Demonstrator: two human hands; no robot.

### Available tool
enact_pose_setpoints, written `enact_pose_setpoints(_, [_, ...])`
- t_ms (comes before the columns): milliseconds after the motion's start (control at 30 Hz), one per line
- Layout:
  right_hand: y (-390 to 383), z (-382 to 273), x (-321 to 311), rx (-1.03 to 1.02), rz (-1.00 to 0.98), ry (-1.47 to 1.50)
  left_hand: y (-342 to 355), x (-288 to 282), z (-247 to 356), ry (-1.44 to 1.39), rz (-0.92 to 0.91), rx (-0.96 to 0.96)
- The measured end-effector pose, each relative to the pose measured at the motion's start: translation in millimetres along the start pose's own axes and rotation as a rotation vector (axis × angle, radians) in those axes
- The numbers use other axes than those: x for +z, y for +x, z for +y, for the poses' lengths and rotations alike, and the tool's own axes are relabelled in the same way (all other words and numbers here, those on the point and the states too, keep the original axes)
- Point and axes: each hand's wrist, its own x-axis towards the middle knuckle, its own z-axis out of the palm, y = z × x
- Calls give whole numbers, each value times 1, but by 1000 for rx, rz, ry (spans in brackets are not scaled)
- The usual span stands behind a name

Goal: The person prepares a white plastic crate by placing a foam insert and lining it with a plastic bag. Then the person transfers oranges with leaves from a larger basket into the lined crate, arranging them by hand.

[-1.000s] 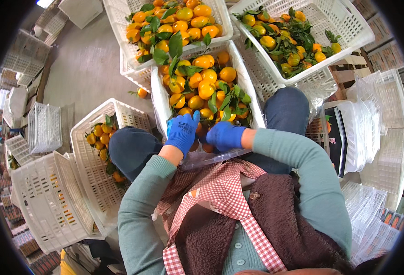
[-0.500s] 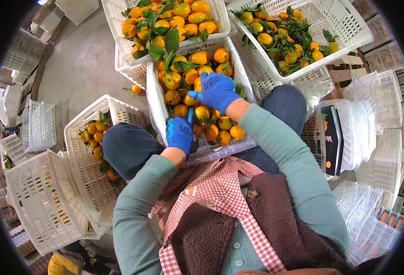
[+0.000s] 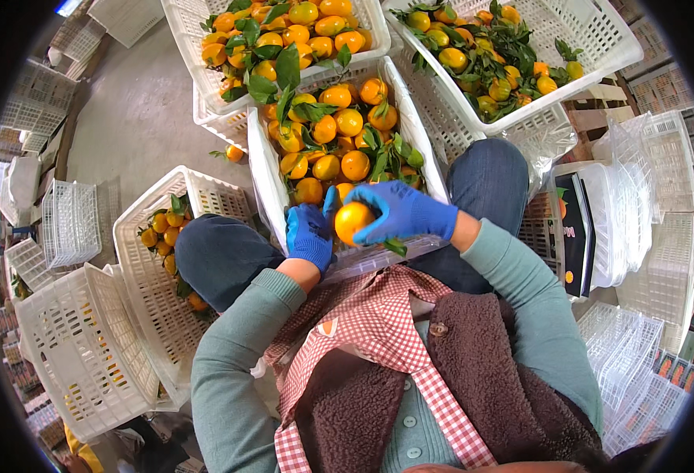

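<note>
Round orange fruit pinched in my blue-gloved right hand
Above the white plastic crate, likely firm, bruisable, best held round its sides; whether my blue-gloved left hand grips, I cannot tell.

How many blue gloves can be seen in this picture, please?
2. The left glove is on the left hand; the right glove is on the right hand, which holds an orange. More could be hidden from this view.
</note>
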Motion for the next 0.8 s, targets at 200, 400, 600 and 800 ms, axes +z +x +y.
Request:
enact_pose_setpoints(200, [-2, 15, 31, -153, -95, -494, 13, -4, -14, -143, 44, -55])
enact_pose_setpoints(400, [28, 40, 77, -363, -203, -496, 15, -5, -22, -139, 201, -46])
enact_pose_setpoints(600, [34, 43, 79, -76, -353, -594, 16, 0, -19, -149, 219, -54])
enact_pose_setpoints(800, [40, 39, 94, 6, -313, -574, 17, 3, -19, -198, 239, -78])
